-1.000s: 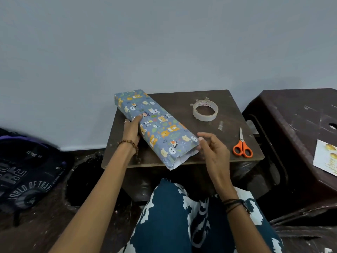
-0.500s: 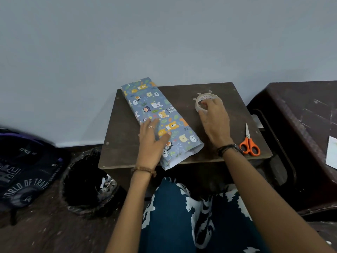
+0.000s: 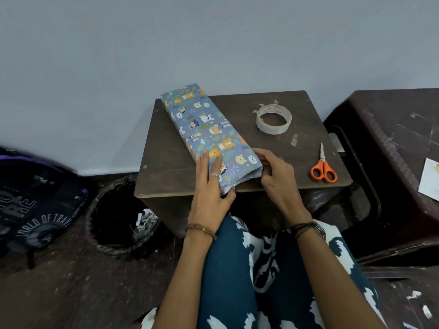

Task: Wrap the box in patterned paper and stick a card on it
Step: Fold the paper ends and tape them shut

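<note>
- Sitting nearest the camera, one lap in blue-and-white patterned cloth [image 3: 240, 276], with two forearms reaching forward over it: one beaded bracelet [image 3: 200, 230] on the left wrist, a bunch of dark cords [image 3: 306, 227] on the right.
- Pressing flat on the near end of the wrapped box [image 3: 206, 129], the left hand [image 3: 210, 188]: fingers straight and close together on the patterned paper, thumb spread out to the side at the white open paper end, one ring on a finger.
- Pinching the near right corner of the paper, the right hand [image 3: 276, 178]: fingers curled, tips together on the paper's edge beside the open end.
- Lying flat and slantwise on the one small brown table [image 3: 171, 157], that single long box in blue animal-print paper, near end at the table's front edge, far end at the back left corner by the wall.
- Resting right of the hands, one pair of orange-handled scissors [image 3: 323, 168], blades closed, pointing away.
- Sitting farther back, one roll of clear tape [image 3: 273, 119], apart from the box.
- Showing at the right edge, on a dark plastic stool [image 3: 392, 129], part of one pale card [image 3: 430, 179].
- Standing on the floor to the left, one black-lined bin [image 3: 118, 217] and one dark bag [image 3: 35, 210].
</note>
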A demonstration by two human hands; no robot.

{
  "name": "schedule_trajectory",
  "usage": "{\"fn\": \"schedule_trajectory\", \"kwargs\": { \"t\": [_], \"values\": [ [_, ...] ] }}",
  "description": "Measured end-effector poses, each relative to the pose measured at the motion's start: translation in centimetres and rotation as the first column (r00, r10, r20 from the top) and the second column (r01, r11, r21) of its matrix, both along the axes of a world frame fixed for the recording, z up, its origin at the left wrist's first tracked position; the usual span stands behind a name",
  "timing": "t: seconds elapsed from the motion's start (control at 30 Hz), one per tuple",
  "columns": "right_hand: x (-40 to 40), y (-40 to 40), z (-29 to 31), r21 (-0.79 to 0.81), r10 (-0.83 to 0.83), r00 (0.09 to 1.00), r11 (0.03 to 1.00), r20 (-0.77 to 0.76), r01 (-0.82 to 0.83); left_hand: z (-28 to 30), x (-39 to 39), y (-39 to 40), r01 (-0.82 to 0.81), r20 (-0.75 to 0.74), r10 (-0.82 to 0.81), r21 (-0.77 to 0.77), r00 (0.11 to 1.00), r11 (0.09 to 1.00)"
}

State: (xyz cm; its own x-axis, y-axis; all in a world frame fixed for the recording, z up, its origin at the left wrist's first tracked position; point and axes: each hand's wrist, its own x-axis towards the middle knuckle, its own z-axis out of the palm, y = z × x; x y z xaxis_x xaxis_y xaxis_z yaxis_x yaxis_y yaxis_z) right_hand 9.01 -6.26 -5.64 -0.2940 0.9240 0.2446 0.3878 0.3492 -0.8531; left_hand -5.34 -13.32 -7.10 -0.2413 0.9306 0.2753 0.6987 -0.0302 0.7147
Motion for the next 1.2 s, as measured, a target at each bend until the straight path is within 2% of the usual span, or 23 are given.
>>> {"fn": "schedule_trajectory", "kwargs": {
  "t": [0.17,0.33,0.47,0.67,0.8,0.93,1.2],
  "values": [
    [-0.2,0.1,-0.5,0.014,0.019,0.998,1.0,0.065,-0.02,0.0,0.1,-0.1,-0.008,0.086,0.002,0.062,0.996,0.998],
    [-1.0,-0.3,-0.8,0.097,0.024,0.997,0.995,0.075,-0.031,0.9,0.5,-0.4,-0.265,0.056,0.26,0.124,0.964,0.956],
    [-1.3,-0.1,-1.0,0.132,0.004,0.998,0.991,0.071,-0.013,0.5,0.0,-0.3,-0.204,0.006,0.205,0.124,0.979,0.971],
    [-1.0,0.2,-0.9,0.154,0.004,0.998,0.988,0.068,-0.015,-0.2,-0.4,-0.8,-0.185,0.005,0.187,0.167,0.982,0.968],
    [-0.8,0.2,-0.9,0.187,0.016,0.999,0.982,0.05,-0.025,-0.1,-0.4,-1.1,-0.135,-0.043,0.142,0.141,0.989,0.981],
    [-0.7,0.3,-1.1,0.129,-0.007,0.999,0.992,-0.043,0.012,-0.2,-0.2,-1.1,-0.096,-0.121,0.11,0.115,0.987,0.989],
    [-0.7,0.2,-1.1,0.015,-0.062,0.991,0.998,-0.119,0.064,-0.2,0.0,-0.9,-0.122,-0.183,0.139,0.101,0.973,0.987]
  ]
}}
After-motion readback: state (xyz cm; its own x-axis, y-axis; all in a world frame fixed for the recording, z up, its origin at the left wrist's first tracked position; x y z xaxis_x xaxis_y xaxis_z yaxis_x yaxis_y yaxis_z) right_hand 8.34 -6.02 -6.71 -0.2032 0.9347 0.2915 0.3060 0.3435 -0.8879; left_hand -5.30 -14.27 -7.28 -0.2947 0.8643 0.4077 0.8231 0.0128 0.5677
